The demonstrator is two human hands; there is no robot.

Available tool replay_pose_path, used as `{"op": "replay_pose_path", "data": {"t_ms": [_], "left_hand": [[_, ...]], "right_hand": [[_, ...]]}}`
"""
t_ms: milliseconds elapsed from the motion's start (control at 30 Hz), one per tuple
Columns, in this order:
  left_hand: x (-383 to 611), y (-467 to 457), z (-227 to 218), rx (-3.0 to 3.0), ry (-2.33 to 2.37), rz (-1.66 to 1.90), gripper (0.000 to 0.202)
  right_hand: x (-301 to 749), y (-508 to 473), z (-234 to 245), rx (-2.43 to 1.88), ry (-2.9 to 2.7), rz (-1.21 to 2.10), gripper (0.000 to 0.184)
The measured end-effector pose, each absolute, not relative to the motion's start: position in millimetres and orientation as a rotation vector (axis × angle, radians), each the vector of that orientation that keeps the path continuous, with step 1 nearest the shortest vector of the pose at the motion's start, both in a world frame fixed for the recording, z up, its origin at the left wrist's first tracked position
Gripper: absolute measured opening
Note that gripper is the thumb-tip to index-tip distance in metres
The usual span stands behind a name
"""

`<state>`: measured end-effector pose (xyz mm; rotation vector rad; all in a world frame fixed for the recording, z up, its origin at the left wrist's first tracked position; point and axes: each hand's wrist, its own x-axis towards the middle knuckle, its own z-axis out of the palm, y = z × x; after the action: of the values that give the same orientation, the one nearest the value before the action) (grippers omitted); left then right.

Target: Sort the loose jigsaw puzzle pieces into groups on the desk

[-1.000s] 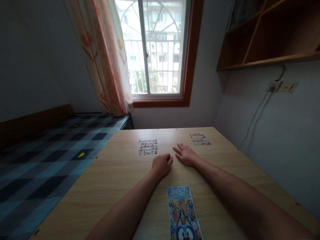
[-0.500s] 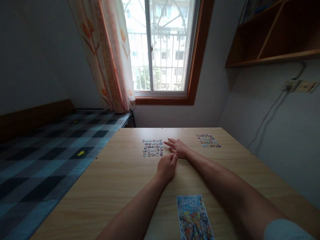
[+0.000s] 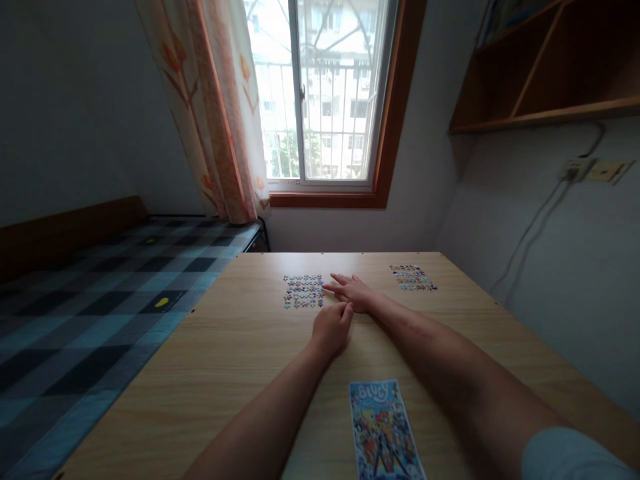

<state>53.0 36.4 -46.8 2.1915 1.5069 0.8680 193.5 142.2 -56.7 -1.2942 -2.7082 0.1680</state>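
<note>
Small jigsaw pieces [image 3: 303,291] lie in short rows on the wooden table [image 3: 240,333], left of my hands. My right hand [image 3: 351,292] rests palm down with its fingers spread. Its fingertips reach the right edge of those rows; whether they touch a piece I cannot tell. Just nearer to me, my left hand [image 3: 332,327] is closed in a fist beside the right one. What it holds, if anything, is hidden. A second group of jigsaw pieces [image 3: 413,278] sits in rows farther right, beyond my right forearm.
A colourful picture sheet marked "Bluey" [image 3: 384,427] lies on the table close to me, between my forearms. Left of the table is a bed with a checked cover [image 3: 125,293]. A window [image 3: 330,100] and curtain [image 3: 215,120] stand behind; a wooden shelf [image 3: 540,73] hangs at right.
The view has shifted slightly, so everything sits a little differently in the frame. My right fingers have spread slightly at the edge of the rows. My left fist keeps its shape and place.
</note>
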Motion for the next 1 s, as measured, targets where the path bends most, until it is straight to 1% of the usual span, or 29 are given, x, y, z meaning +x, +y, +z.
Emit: {"op": "replay_pose_path", "data": {"t_ms": [267,500,733,1000], "left_hand": [[54,38,-45,2.214,1.502,0.856,0.043],[54,37,-42,2.215,1.466,0.853,0.045],[53,35,-41,2.261,1.484,0.802,0.044],[51,31,-44,2.337,1.48,0.736,0.041]], "right_hand": [[202,137,-61,-1.245,-2.553,0.048,0.042],[239,102,-64,-1.409,-2.285,-0.094,0.027],[274,58,-70,-1.473,-2.158,-0.004,0.021],[275,54,-74,-1.458,-2.098,0.102,0.019]]}}
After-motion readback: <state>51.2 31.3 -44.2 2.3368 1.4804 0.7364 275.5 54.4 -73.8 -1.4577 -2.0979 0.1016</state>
